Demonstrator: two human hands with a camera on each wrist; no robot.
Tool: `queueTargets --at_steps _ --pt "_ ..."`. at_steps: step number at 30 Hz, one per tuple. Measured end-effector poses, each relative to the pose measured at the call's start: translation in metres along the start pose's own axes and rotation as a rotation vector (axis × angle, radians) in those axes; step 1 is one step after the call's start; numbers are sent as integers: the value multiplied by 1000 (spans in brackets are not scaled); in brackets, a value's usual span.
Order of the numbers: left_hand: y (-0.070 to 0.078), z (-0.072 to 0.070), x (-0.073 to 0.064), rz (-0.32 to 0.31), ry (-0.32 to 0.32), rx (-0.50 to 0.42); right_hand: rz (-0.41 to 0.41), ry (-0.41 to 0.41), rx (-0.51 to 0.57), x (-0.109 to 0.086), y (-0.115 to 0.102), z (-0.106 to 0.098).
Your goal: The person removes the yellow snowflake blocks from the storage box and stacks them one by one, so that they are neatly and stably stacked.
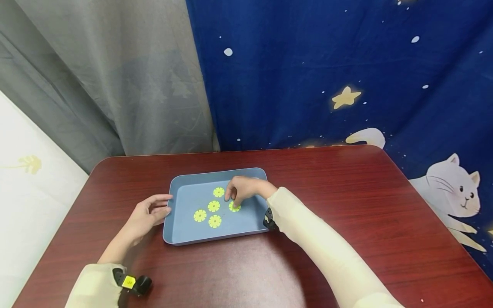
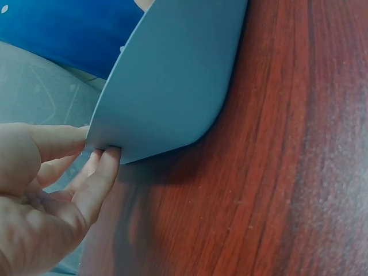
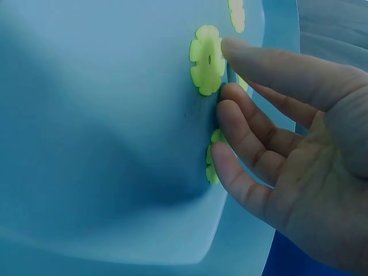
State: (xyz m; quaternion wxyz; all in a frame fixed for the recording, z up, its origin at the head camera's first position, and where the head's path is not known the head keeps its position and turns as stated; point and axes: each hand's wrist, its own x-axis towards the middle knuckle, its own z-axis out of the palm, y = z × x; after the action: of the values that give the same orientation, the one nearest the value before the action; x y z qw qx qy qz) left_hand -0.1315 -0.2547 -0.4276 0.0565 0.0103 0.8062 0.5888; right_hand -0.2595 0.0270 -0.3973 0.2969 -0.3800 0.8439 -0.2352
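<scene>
Bearing a blue tray (image 1: 182, 205), the red-brown table (image 1: 346, 192) fronts a starry curtain (image 1: 289, 85).

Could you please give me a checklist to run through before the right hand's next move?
1. Tray upright on the table: ok.
2. Left hand at the tray: ok, touching its left end.
3. Right hand in position: ok, at the rightmost disc.
4. That disc pinched between thumb and fingers: not ok, they stand apart.
5. Thumb firmly touching that disc: cannot tell; the tip is at its edge, but contact is unclear.
6. Other four discs inside the tray: ok, left of the right hand in the head view.
</scene>
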Motion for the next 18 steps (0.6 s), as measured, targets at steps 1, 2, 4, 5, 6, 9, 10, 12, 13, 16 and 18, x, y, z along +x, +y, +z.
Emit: queueTargets --at_steps 1,2,4,5,6,9,10,12,13,16,18 --pt "0 0 0 0 0 -1 5 -1 -2 0 0 0" --pt "0 0 0 0 -1 -1 10 -2 -2 0 0 0" --pt "0 0 0 0 -1 -2 19 -4 -3 0 0 0" --pt "0 0 0 0 -2 -3 23 -4 -4 0 0 0" --pt "0 0 1 1 -2 -3 27 -5 -7 0 0 0" --pt "-1 -1 1 2 -3 -9 36 -10 -13 0 1 0" --pt "-1 -1 1 2 -4 -9 38 -10 -14 0 1 0" --pt "-1 -1 1 2 -5 -10 45 -14 -15 0 1 -1" --pt "-1 -1 1 2 -6 -10 47 -16 -13 0 1 0" --pt "-1 -1 1 1 -7 -5 48 -22 -11 1 2 0" --pt "0 -1 1 -1 -7 -4 48 -25 -11 2 2 0"
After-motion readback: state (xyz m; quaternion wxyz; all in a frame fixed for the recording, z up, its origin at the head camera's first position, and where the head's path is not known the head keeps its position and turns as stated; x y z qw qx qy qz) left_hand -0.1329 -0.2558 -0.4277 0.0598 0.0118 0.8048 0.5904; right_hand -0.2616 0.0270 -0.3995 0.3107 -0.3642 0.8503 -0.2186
